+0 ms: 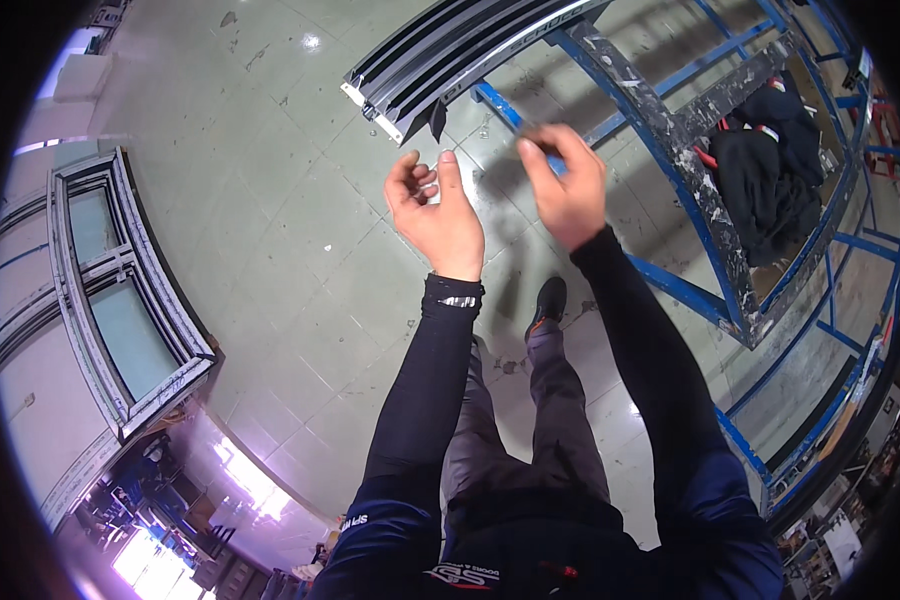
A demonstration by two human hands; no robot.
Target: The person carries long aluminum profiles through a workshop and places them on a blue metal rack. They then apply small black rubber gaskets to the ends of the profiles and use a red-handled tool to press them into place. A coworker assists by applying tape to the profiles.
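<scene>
My left hand (438, 215) is raised over the floor, palm up, with its fingers loosely curled and the thumb standing apart. It holds nothing. Beside it, my right hand (572, 185) has its thumb and fingers closed together. A dark smear shows at those fingertips, too blurred to name. Just beyond my left hand is the cut end of a bundle of dark grey metal profiles (450, 60), with a pointed black flap (434, 122) hanging from it. The profiles rest on a blue and grey steel rack (660, 110).
Dark clothing (765, 175) lies in the rack at right. More blue metal frames (865, 245) stand at the far right. To the left, a window frame with glass panes (125, 300) leans upright. Tiled floor (290, 230) lies between it and me.
</scene>
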